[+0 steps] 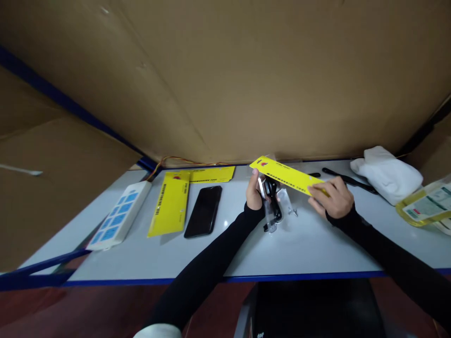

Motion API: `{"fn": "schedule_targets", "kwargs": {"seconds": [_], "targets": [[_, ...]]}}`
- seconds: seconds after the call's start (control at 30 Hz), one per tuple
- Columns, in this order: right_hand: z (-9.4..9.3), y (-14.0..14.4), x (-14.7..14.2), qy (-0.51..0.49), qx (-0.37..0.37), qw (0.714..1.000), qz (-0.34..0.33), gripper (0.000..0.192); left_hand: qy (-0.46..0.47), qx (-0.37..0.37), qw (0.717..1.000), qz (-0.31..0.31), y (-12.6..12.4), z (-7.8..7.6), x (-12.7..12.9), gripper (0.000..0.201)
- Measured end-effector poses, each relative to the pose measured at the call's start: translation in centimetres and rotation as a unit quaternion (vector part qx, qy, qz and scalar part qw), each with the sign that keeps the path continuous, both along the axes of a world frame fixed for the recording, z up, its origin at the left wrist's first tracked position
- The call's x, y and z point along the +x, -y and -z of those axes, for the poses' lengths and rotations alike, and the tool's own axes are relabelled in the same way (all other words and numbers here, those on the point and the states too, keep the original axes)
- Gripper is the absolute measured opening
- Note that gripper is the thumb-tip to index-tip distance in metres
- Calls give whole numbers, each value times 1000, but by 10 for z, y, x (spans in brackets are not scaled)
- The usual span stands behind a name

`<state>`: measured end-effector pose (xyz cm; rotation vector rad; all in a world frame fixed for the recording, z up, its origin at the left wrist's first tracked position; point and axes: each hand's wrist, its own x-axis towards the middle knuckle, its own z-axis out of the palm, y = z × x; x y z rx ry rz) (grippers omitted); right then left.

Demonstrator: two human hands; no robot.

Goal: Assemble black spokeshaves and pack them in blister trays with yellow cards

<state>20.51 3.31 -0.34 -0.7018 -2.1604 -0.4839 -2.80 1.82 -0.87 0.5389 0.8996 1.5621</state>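
Note:
My right hand (pixel 333 197) grips one end of a long yellow card (pixel 285 174) and holds it tilted above the table. My left hand (pixel 254 191) is at the card's other end and holds a clear plastic packet with a black tool inside (pixel 273 204). The packet's lower end rests on the pale table (pixel 310 244). Both arms wear black sleeves.
A black phone (pixel 204 210) lies left of my hands. Beside it lie yellow cards (pixel 172 204) and a white power strip with blue buttons (pixel 120 215). A white cloth bundle (pixel 387 172), a black tool (pixel 348 180) and a yellow-rimmed packet (pixel 426 206) are at the right. Cardboard walls surround the table.

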Motion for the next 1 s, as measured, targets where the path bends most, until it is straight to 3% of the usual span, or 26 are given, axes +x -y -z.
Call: {"fn": "schedule_targets", "kwargs": {"seconds": [0.13, 0.27, 0.43, 0.5, 0.6, 0.67, 0.7, 0.77, 0.87, 1.0], "targets": [[29, 22, 21, -14, 2, 997, -74, 23, -58, -23, 998, -26, 2, 12, 12, 46], [34, 24, 14, -35, -170, 981, -90, 34, -103, -24, 994, -31, 3, 24, 14, 42], [26, 14, 14, -135, -355, 924, -35, 46, -120, -17, 993, 4, 8, 32, 21, 46], [20, 8, 16, -167, -484, 859, -18, 53, -123, -20, 991, 38, 12, 33, 27, 46], [10, 1, 17, -189, -692, 694, -58, 49, -129, -35, 987, 84, 17, 31, 33, 47], [5, -4, 20, -237, -754, 607, -79, 43, -125, -50, 985, 107, 18, 27, 33, 46], [3, -6, 21, -276, -760, 583, -84, 41, -121, -56, 984, 120, 19, 24, 32, 46], [0, -10, 25, -362, -732, 570, -88, 45, -116, -59, 981, 146, 19, 18, 29, 47], [-3, -14, 29, -479, -641, 592, -98, 54, -140, -53, 966, 208, 22, 10, 23, 50], [-1, -18, 29, -586, -530, 604, -102, 55, -168, -42, 927, 333, 30, 6, 21, 53]]}}
